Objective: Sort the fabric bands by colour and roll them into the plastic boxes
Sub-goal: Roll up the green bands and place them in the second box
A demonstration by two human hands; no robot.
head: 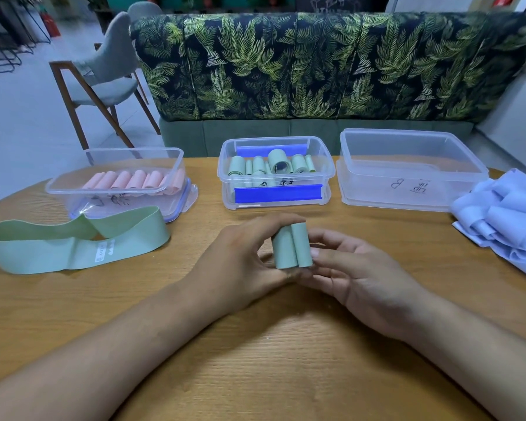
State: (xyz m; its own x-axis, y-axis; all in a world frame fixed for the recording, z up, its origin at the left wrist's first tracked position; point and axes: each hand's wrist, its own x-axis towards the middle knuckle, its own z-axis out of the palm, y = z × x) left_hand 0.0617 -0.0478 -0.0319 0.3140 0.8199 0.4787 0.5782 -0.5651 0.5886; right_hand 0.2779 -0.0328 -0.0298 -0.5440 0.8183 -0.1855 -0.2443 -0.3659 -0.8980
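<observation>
We sit at a wooden counter [255,375]. Behind it is a sofa [316,65] with green leaves on it, and a grey chair [104,80] stands to the left.

Three clear plastic boxes stand in a row at the far side of the counter. The left box [134,149] holds pink rolls [134,179]. The middle box [328,177] has blue clips and holds green rolls [274,165]. The right box [407,165] has writing on its front wall. Just to the right of it, a pile of light blue bands [504,220] lies loose on the counter. A flat green band [67,241] lies on the left, in front of the pink box and touching it.

In the middle, near us, our left hand [240,262] pinches a rolled green band [292,246], with a finger on top and the thumb below. The roll stands up just above the counter, in front of the middle box. Our right hand [362,275] lies palm up, fingers loose, and its fingertips touch the right side of the roll.
</observation>
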